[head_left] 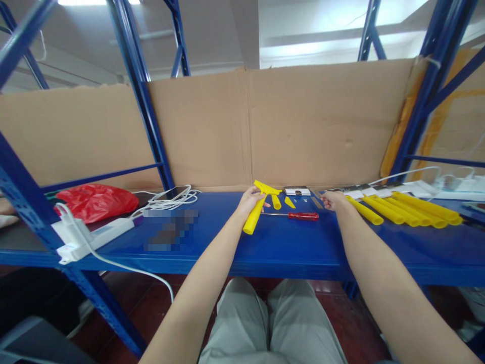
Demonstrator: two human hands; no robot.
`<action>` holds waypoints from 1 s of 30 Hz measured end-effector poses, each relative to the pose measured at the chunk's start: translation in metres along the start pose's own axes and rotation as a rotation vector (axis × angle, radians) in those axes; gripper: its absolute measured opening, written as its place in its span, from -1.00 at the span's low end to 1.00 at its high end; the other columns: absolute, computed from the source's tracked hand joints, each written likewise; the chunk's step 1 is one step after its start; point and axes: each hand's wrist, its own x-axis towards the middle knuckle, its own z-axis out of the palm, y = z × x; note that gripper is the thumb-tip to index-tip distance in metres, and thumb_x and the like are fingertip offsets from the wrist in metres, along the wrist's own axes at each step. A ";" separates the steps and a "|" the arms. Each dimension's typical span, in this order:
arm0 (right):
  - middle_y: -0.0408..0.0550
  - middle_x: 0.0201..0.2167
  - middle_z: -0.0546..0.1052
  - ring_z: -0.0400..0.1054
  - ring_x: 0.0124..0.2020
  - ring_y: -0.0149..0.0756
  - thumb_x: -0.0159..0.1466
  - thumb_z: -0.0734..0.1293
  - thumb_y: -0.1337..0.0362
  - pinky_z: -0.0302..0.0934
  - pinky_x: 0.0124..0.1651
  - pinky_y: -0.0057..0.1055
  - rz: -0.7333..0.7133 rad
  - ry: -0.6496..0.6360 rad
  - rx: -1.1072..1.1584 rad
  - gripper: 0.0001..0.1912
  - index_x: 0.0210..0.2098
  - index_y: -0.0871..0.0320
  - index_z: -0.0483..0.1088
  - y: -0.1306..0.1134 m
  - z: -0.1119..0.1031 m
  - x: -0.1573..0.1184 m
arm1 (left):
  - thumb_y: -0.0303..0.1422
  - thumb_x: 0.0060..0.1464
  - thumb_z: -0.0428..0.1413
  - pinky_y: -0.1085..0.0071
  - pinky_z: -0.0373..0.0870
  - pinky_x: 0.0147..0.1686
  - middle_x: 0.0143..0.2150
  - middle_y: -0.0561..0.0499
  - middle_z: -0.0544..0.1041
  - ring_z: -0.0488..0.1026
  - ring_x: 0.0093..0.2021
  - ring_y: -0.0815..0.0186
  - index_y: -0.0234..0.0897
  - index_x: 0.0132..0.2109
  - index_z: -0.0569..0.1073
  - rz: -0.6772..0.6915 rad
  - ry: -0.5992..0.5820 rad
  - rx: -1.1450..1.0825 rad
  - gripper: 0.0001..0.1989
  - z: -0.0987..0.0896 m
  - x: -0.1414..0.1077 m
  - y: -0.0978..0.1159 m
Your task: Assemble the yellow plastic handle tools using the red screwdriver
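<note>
My left hand (250, 198) is wrapped round a yellow plastic tool with a tubular handle (253, 218), held over the blue shelf. Right beside it lie a smaller yellow piece (277, 202) and a flat yellow triangular piece (290, 202). A screwdriver with a red handle (303, 216) lies in front of them, its shaft pointing at my left hand. My right hand (332, 200) has its fingers pressed together beside a thin flat strip (316, 202); what they hold, if anything, is too small to make out. A small black-and-white box (297, 191) lies at the back.
Several yellow tubular handles (417, 215) lie in a row at the right. White coiled cable (170, 199), a power strip (102, 237) and a red plastic bag (98, 202) are at the left. A cardboard sheet (295, 126) stands behind the blue shelf (288, 253), between blue posts.
</note>
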 end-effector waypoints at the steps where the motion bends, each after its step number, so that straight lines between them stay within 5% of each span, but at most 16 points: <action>1: -0.29 -0.84 0.15 -0.06 -0.81 -0.59 0.18 0.26 0.55 -0.19 -0.75 -0.63 0.012 0.029 -0.027 -0.74 -0.54 0.16 0.18 0.002 0.000 0.001 | -0.54 -0.01 0.15 0.57 0.26 -0.68 -0.29 0.00 0.50 0.46 -0.63 0.41 -0.28 -0.07 0.27 -0.003 -0.001 0.007 -0.65 0.000 0.000 0.000; 7: -0.25 -0.85 0.17 -0.04 -0.82 -0.59 0.09 0.32 0.58 -0.21 -0.78 -0.62 0.060 0.113 -0.162 -0.71 -0.59 0.17 0.19 0.008 -0.002 0.002 | -0.57 0.03 0.11 0.58 0.25 -0.68 -0.30 0.00 0.50 0.45 -0.63 0.44 -0.28 -0.07 0.28 -0.001 -0.006 0.028 -0.69 0.002 -0.003 0.000; 23: -0.21 -0.82 0.22 -0.10 -0.82 -0.62 0.10 0.28 0.58 -0.26 -0.78 -0.64 0.041 0.098 -0.298 -0.75 -0.57 0.18 0.20 0.009 0.000 -0.003 | -0.61 0.05 0.05 0.57 0.27 -0.69 -0.18 -0.09 0.51 0.44 -0.64 0.45 -0.30 0.01 0.26 -0.022 -0.017 0.087 -0.64 0.004 -0.004 0.002; 30: -0.21 -0.84 0.21 -0.09 -0.82 -0.61 0.11 0.30 0.54 -0.25 -0.78 -0.62 0.019 0.101 -0.344 -0.77 -0.59 0.19 0.23 0.013 -0.002 -0.003 | -0.60 0.04 0.08 0.58 0.25 -0.70 -0.31 0.00 0.50 0.44 -0.64 0.43 -0.28 -0.04 0.27 -0.021 -0.020 0.070 -0.67 0.003 -0.003 0.001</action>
